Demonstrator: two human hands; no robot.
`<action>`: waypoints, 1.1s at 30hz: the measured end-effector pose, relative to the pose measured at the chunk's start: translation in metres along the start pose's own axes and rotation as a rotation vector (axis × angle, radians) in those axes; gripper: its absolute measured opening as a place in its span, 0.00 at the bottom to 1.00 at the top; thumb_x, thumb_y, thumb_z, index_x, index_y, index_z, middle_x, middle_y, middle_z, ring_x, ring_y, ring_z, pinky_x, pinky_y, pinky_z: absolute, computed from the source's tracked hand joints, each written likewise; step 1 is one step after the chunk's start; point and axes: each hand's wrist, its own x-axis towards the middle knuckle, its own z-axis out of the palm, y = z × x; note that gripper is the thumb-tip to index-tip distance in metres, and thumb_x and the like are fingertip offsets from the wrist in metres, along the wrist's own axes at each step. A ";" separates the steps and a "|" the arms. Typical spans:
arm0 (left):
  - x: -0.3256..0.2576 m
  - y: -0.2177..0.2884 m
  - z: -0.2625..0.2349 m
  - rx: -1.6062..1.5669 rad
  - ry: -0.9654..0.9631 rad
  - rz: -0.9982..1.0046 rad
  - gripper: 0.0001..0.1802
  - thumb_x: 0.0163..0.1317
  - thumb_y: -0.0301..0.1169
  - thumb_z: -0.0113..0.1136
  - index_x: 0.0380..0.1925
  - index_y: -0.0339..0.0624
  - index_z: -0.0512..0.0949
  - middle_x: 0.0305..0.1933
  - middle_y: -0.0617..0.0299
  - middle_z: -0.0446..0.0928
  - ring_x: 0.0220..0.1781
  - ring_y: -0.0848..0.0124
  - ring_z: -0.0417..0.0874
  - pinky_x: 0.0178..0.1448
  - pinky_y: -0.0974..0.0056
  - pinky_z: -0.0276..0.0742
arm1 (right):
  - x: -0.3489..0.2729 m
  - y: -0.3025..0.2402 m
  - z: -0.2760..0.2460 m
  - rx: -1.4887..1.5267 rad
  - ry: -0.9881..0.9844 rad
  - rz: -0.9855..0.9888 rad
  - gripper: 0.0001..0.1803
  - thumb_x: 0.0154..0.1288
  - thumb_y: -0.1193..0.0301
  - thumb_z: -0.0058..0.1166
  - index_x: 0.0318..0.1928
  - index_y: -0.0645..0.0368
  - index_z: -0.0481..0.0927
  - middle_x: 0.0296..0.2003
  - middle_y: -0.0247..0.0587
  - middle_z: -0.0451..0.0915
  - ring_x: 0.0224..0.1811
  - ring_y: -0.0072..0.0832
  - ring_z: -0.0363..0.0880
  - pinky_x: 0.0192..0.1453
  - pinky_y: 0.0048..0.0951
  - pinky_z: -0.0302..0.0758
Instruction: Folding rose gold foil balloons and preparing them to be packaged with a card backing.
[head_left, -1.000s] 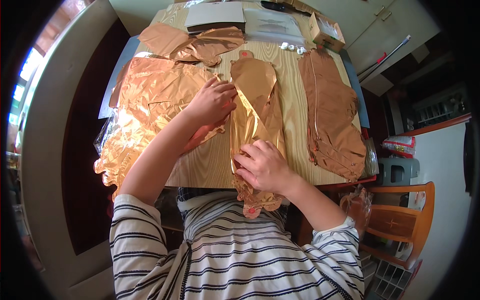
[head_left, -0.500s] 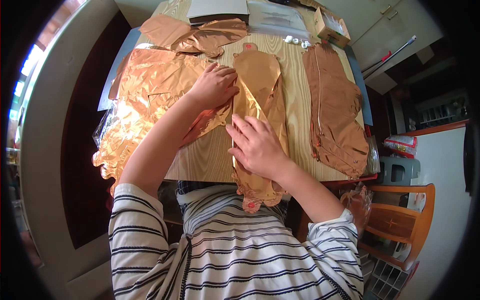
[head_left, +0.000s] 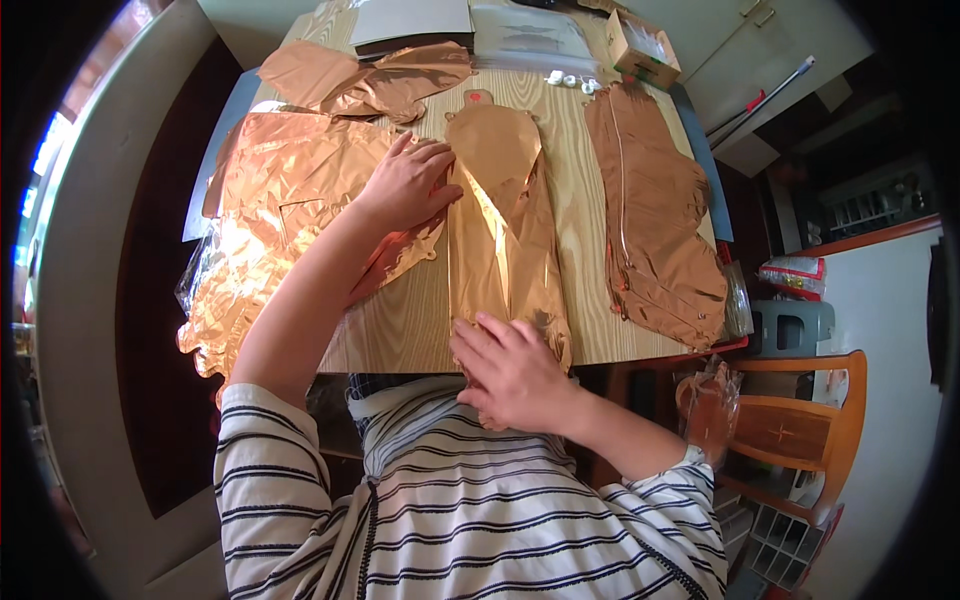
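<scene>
A copper-coloured foil balloon (head_left: 490,135), flat and folded lengthwise into a narrow strip, lies in front of me with its lower end at the table's near edge. My left hand (head_left: 408,185) rests at its left side, fingers stretched out and the thumb touching or very near the foil. Lower down, my right hand (head_left: 512,372) lies flat over the balloon's near end, fingers extended, hiding that end. To the left, under my left forearm, spreads a wrinkled sheet of shiny copper foil balloons (head_left: 310,165).
Folded brown foil balloons (head_left: 655,190) lie at the right, and more copper foil (head_left: 315,78) at the back left. Behind are a white-topped box (head_left: 412,20), clear plastic bags (head_left: 530,38), small white pieces (head_left: 570,79) and a cardboard box (head_left: 640,50). A wooden chair (head_left: 790,425) stands right.
My right hand has slid down along the folded balloon toward me, to the table's near edge. My left hand stays by the balloon's left side. The whole view has shifted slightly.
</scene>
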 end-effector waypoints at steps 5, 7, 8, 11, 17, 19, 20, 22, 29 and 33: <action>-0.009 0.026 -0.005 -0.008 0.049 -0.131 0.37 0.72 0.51 0.54 0.73 0.40 0.64 0.73 0.47 0.69 0.79 0.52 0.63 0.83 0.39 0.46 | 0.020 0.058 -0.040 -0.125 0.243 0.125 0.34 0.74 0.52 0.53 0.69 0.65 0.71 0.71 0.54 0.69 0.74 0.50 0.64 0.76 0.51 0.60; -0.022 0.051 -0.004 0.116 0.102 -0.137 0.40 0.73 0.54 0.51 0.75 0.38 0.62 0.78 0.44 0.62 0.82 0.50 0.57 0.84 0.39 0.42 | 0.022 0.083 -0.031 -0.195 0.230 0.183 0.37 0.74 0.53 0.52 0.73 0.65 0.65 0.74 0.55 0.63 0.77 0.52 0.59 0.78 0.54 0.55; -0.032 0.064 -0.007 0.103 0.037 -0.103 0.43 0.73 0.58 0.48 0.76 0.37 0.59 0.80 0.42 0.58 0.84 0.48 0.53 0.84 0.39 0.40 | 0.025 0.094 -0.025 -0.223 0.226 0.206 0.38 0.75 0.53 0.52 0.75 0.64 0.62 0.76 0.56 0.60 0.78 0.53 0.56 0.80 0.55 0.52; -0.054 0.093 -0.009 0.088 -0.125 -0.049 0.49 0.71 0.65 0.43 0.77 0.35 0.57 0.81 0.38 0.54 0.84 0.45 0.50 0.84 0.40 0.38 | 0.023 0.098 -0.016 -0.228 0.065 0.300 0.42 0.74 0.53 0.52 0.78 0.64 0.56 0.79 0.56 0.52 0.81 0.54 0.49 0.82 0.57 0.44; -0.050 0.091 -0.008 -0.037 -0.185 -0.042 0.50 0.71 0.65 0.43 0.78 0.36 0.56 0.81 0.37 0.53 0.84 0.42 0.49 0.84 0.41 0.40 | 0.025 0.097 -0.023 -0.174 0.038 0.339 0.42 0.74 0.54 0.51 0.77 0.66 0.56 0.80 0.58 0.52 0.83 0.54 0.46 0.82 0.60 0.41; -0.026 0.073 -0.023 -0.188 -0.206 -0.087 0.46 0.72 0.62 0.48 0.78 0.39 0.57 0.80 0.37 0.54 0.84 0.41 0.50 0.84 0.40 0.41 | 0.025 0.099 -0.025 -0.171 0.039 0.353 0.41 0.74 0.54 0.51 0.77 0.67 0.57 0.79 0.58 0.52 0.82 0.55 0.47 0.82 0.60 0.41; -0.006 0.050 -0.030 -0.176 -0.035 -0.082 0.41 0.69 0.52 0.60 0.74 0.41 0.64 0.77 0.38 0.62 0.81 0.42 0.57 0.82 0.42 0.50 | 0.030 0.097 -0.029 -0.155 0.023 0.382 0.41 0.74 0.55 0.52 0.77 0.68 0.58 0.79 0.59 0.53 0.82 0.55 0.48 0.82 0.60 0.42; 0.048 -0.017 -0.043 -0.090 0.257 -0.132 0.28 0.60 0.38 0.70 0.60 0.42 0.78 0.65 0.49 0.77 0.66 0.46 0.77 0.69 0.47 0.73 | 0.029 0.099 -0.027 -0.171 0.036 0.372 0.41 0.73 0.55 0.53 0.77 0.68 0.58 0.79 0.59 0.54 0.82 0.55 0.48 0.82 0.60 0.42; 0.147 -0.195 -0.040 0.320 0.169 -0.246 0.33 0.71 0.48 0.58 0.69 0.41 0.68 0.74 0.47 0.68 0.76 0.52 0.68 0.77 0.49 0.64 | 0.033 0.102 -0.028 -0.185 0.080 0.342 0.41 0.73 0.54 0.54 0.76 0.67 0.61 0.78 0.56 0.56 0.81 0.54 0.51 0.82 0.60 0.45; 0.170 -0.213 -0.015 0.357 0.024 -0.109 0.26 0.69 0.41 0.58 0.62 0.39 0.71 0.68 0.49 0.73 0.69 0.53 0.76 0.69 0.51 0.74 | 0.032 0.101 -0.025 -0.176 0.107 0.336 0.40 0.72 0.54 0.56 0.73 0.68 0.64 0.76 0.58 0.60 0.79 0.57 0.54 0.80 0.60 0.47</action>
